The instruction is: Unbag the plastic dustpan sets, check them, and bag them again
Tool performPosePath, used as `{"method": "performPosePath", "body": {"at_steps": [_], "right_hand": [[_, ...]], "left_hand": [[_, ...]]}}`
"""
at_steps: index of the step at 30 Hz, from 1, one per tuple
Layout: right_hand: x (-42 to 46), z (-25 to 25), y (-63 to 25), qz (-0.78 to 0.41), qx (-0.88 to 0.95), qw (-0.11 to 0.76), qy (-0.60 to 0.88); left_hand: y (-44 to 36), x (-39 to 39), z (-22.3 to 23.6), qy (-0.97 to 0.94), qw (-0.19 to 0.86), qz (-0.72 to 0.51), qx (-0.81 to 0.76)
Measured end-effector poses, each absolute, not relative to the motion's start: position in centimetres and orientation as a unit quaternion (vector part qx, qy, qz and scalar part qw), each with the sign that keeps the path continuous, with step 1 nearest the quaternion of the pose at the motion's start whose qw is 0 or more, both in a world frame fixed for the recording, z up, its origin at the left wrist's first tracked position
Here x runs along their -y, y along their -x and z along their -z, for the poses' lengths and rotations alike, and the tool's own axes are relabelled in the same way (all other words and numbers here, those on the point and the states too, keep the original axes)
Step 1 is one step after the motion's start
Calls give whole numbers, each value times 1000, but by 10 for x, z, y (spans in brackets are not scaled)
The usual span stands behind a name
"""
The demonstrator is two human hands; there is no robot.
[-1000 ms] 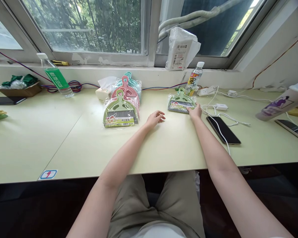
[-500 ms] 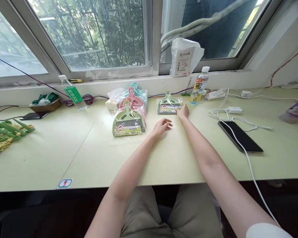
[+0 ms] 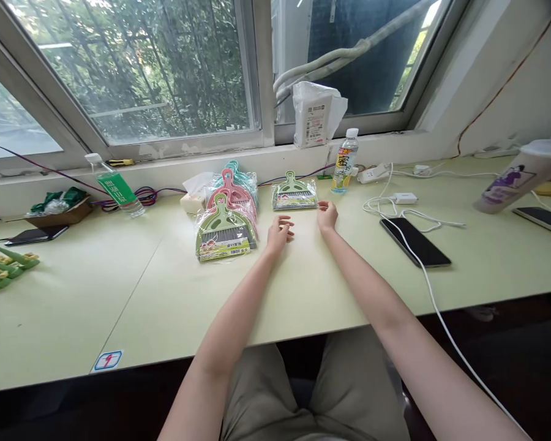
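A stack of packaged mini dustpan-and-brush sets (image 3: 224,229) in green, pink and teal lies on the pale green table (image 3: 119,288). One single green set (image 3: 294,195) lies apart, further back near the window wall. My left hand (image 3: 279,233) rests on the table just right of the stack, fingers loosely curled and empty. My right hand (image 3: 327,215) hovers a little in front of the single set, fingers slightly bent, holding nothing and not touching the pack.
A black phone (image 3: 416,242) on a white cable lies to the right, with a power strip (image 3: 374,173) and a drink bottle (image 3: 344,160) behind. A green-labelled bottle (image 3: 114,187), a tissue pack (image 3: 195,190), another phone (image 3: 41,234) and green items (image 3: 2,266) sit left.
My right hand has let go of the single green set and drawn back toward me. The left hand stayed beside the stack. The camera view shifted.
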State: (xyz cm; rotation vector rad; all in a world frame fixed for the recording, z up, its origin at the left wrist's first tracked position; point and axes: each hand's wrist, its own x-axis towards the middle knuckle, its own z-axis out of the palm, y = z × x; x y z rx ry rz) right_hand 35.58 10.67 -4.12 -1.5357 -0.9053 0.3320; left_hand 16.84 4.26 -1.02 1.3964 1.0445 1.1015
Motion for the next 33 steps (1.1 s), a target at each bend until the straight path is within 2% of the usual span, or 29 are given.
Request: {"method": "performPosePath", "body": {"at_steps": [7, 33], "right_hand": [[-59, 32, -339, -192, 491, 554, 644], [-58, 38, -332, -144, 562, 516, 630]], "left_hand": [[-168, -47, 16, -632, 509, -404, -423], [-166, -45, 13, -643, 500, -395, -425]]}}
